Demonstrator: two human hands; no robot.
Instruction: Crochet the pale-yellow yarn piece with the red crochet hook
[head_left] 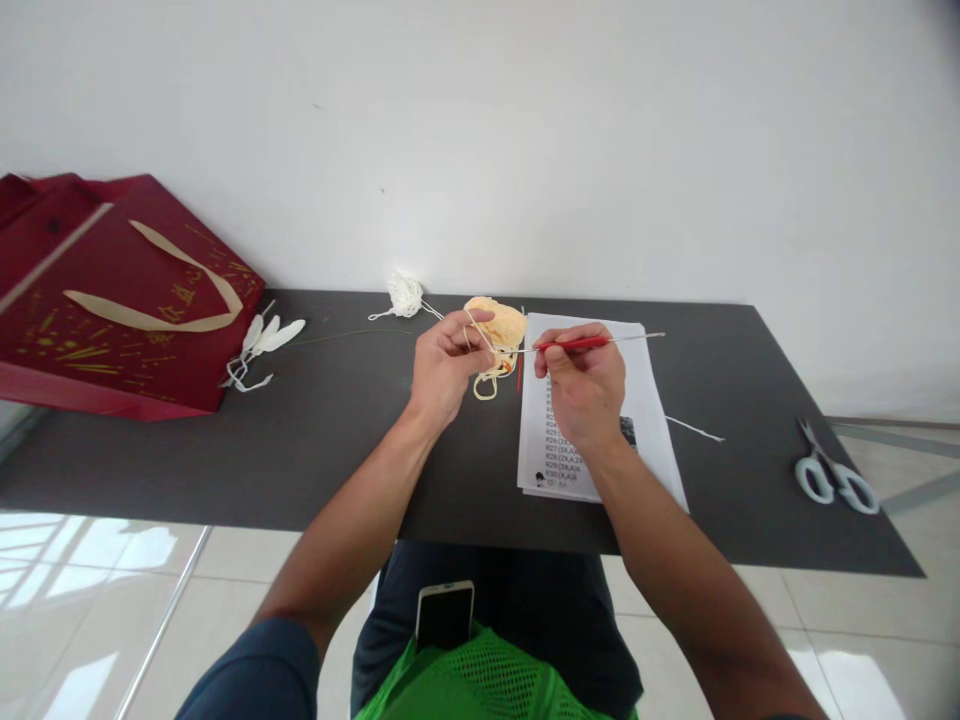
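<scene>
My right hand (583,392) is closed in a pen-like grip around the red handle of a crochet hook (589,343). The hook's thin metal shaft points left, toward the fingertips of my left hand (441,368). Those fingers are bent and pinch pale yellow yarn (486,388), with one strand looped over the index finger. Just behind sits a ball of pale yellow yarn (501,320), partly covered by the left fingers. Whatever stitches lie at the hook tip are too small to make out. Printed sheets (559,455) lie under my right hand.
A dark red paper bag (142,330) stands at the left, white crocheted pieces (270,337) beside it. White yarn (405,295) lies near the wall. Scissors (832,475) rest at the table's right end. A phone (444,615) is at my lap.
</scene>
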